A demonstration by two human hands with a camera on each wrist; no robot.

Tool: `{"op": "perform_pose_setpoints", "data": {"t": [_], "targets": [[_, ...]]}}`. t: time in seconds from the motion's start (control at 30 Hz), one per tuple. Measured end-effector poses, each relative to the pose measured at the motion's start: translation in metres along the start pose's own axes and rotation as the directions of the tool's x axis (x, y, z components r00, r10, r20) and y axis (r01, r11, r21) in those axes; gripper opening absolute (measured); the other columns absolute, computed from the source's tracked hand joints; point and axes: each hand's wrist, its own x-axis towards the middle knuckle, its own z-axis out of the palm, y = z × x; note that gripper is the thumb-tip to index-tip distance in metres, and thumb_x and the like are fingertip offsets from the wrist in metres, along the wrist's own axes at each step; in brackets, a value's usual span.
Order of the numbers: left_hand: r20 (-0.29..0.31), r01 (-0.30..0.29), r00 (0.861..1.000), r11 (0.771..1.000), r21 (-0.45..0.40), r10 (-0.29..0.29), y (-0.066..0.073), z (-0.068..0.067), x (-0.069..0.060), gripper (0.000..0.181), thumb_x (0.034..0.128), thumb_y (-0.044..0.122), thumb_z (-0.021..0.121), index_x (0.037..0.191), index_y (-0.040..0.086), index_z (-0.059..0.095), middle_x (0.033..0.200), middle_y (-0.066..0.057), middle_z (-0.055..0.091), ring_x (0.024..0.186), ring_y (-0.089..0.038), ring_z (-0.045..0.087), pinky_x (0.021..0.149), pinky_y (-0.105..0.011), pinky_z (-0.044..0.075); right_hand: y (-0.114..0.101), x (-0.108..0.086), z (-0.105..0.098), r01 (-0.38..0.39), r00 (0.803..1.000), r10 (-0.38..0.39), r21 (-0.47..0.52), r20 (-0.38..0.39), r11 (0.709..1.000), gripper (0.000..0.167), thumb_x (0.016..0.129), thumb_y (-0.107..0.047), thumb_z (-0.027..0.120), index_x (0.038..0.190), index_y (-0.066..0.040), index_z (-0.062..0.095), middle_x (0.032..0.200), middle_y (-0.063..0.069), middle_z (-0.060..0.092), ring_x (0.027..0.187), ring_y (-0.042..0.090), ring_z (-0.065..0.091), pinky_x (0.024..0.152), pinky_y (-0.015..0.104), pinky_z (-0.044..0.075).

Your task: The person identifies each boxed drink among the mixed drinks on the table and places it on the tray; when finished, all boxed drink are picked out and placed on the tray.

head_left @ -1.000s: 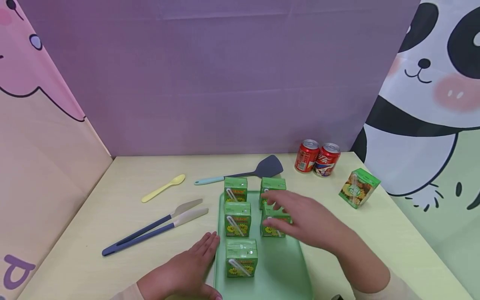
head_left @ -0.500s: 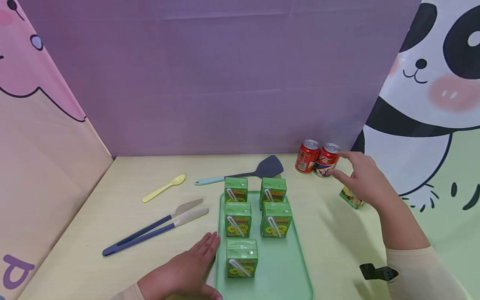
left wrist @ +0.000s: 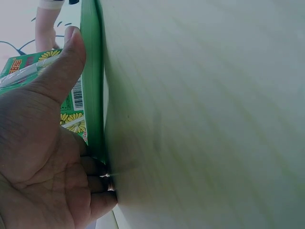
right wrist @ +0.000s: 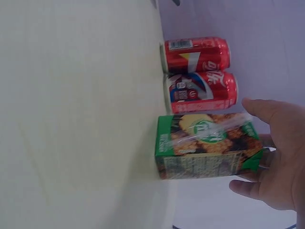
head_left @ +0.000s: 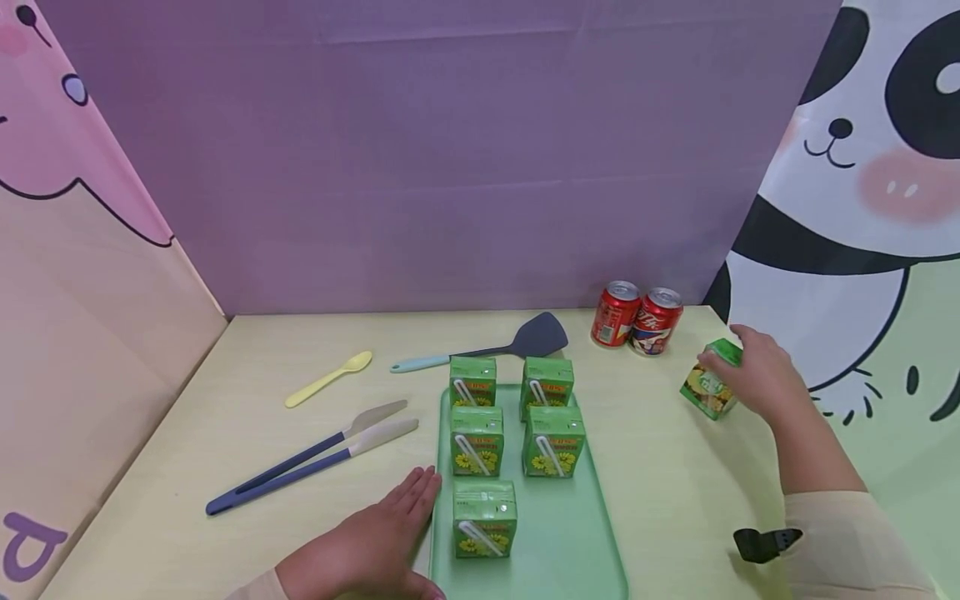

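Observation:
My left hand (head_left: 375, 533) lies against the left edge of the green tray (head_left: 558, 558), its fingers straight. In the left wrist view the thumb (left wrist: 66, 67) stands by the tray's rim. On the tray are several green drink cartons with straws, the front one (head_left: 483, 525) alone in its row. At the table's right side my right hand (head_left: 765, 375) is spread around the top of another drink carton (head_left: 703, 393), which stands on the table. The right wrist view has the thumb beside this carton (right wrist: 205, 138) and fingers partly hidden behind it; a firm grip does not show.
Two red soda cans (head_left: 615, 315) stand together at the back right, left of the lone carton. A dark spatula (head_left: 536, 335) lies behind the tray. Left of the tray are a yellow spoon (head_left: 330, 379) and blue-handled tongs (head_left: 300, 462). A purple backdrop (head_left: 465, 167) rises behind the table.
My right hand has left the cartons on the tray, moved right past the cans and come down around the top of the lone carton. My left hand has stayed at the tray's edge.

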Motion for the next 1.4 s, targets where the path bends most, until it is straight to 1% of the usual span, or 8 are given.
{"op": "perform_pose_setpoints", "data": {"t": [0.17,0.33,0.5,0.83,1.0,1.13,1.27,1.4], "targets": [[-0.007,-0.005,1.000,1.000,0.011,0.005,0.000,0.000,0.000,0.128,0.0678,0.083,0.062,0.158,0.008,0.012,0.166,-0.008,0.011,0.152,-0.029,0.011,0.118,-0.044,0.029,0.013,0.002,0.006,-0.037,0.997,0.033,0.052,0.075,0.998,0.104,0.092,-0.068,0.044,0.150,0.012,0.011,0.135,0.042,0.032,0.115,0.056,0.041,0.089,0.070,0.043],[0.000,-0.004,1.000,1.000,0.006,0.004,0.001,-0.001,-0.001,0.127,0.0681,0.082,0.062,0.158,0.008,0.012,0.166,-0.008,0.010,0.152,-0.029,0.011,0.118,-0.044,0.029,0.018,0.004,0.008,-0.040,0.996,0.034,0.062,0.088,0.997,0.099,0.093,-0.066,0.045,0.148,0.013,0.017,0.129,0.038,0.039,0.109,0.052,0.045,0.084,0.066,0.047],[-0.002,0.000,1.000,1.000,0.005,0.000,0.001,-0.001,-0.001,0.128,0.0677,0.083,0.062,0.158,0.008,0.011,0.166,-0.008,0.010,0.152,-0.028,0.011,0.118,-0.044,0.028,0.016,0.001,0.003,-0.027,0.996,0.025,0.026,0.083,0.999,0.097,0.093,-0.068,0.045,0.144,0.011,0.025,0.124,0.035,0.047,0.104,0.050,0.049,0.078,0.061,0.049],[0.015,-0.004,1.000,1.000,-0.003,0.004,0.001,0.000,0.000,0.128,0.0675,0.085,0.060,0.159,0.010,0.010,0.166,-0.006,0.009,0.153,-0.027,0.009,0.118,-0.045,0.028,0.004,-0.009,-0.004,0.004,0.996,-0.003,-0.008,0.094,1.000,0.092,0.091,-0.069,0.049,0.142,0.006,0.033,0.123,0.034,0.050,0.102,0.048,0.050,0.076,0.059,0.048],[0.019,-0.002,1.000,1.000,-0.007,0.002,0.000,0.000,0.000,0.129,0.0669,0.086,0.059,0.159,0.010,0.010,0.166,-0.006,0.008,0.153,-0.027,0.008,0.118,-0.045,0.028,-0.009,-0.014,-0.006,0.041,0.995,-0.040,-0.007,0.094,0.999,0.091,0.089,-0.070,0.051,0.142,0.003,0.036,0.121,0.030,0.054,0.102,0.046,0.051,0.076,0.057,0.048],[0.020,0.001,1.000,1.000,-0.008,-0.001,-0.001,0.000,0.000,0.128,0.0672,0.085,0.060,0.159,0.010,0.010,0.166,-0.006,0.008,0.153,-0.027,0.008,0.118,-0.045,0.029,-0.027,-0.020,-0.010,0.086,0.991,-0.085,-0.007,0.107,0.996,0.090,0.088,-0.069,0.054,0.142,0.001,0.039,0.116,0.025,0.057,0.100,0.041,0.052,0.073,0.049,0.048],[0.020,0.001,1.000,1.000,0.001,-0.001,-0.001,0.000,0.000,0.129,0.0668,0.085,0.059,0.159,0.010,0.010,0.166,-0.006,0.007,0.153,-0.027,0.008,0.118,-0.046,0.029,-0.049,-0.032,-0.014,0.131,0.982,-0.130,0.004,0.140,0.991,0.085,0.089,-0.063,0.059,0.142,0.000,0.040,0.113,0.022,0.059,0.096,0.036,0.055,0.068,0.040,0.049],[0.018,0.001,1.000,1.000,0.006,-0.001,-0.001,0.000,0.000,0.130,0.0661,0.086,0.059,0.159,0.010,0.010,0.166,-0.007,0.008,0.153,-0.028,0.009,0.118,-0.046,0.029,-0.068,-0.046,-0.014,0.175,0.970,-0.178,0.029,0.169,0.984,0.078,0.089,-0.056,0.064,0.141,-0.003,0.043,0.112,0.020,0.061,0.095,0.033,0.057,0.066,0.037,0.052]]}}
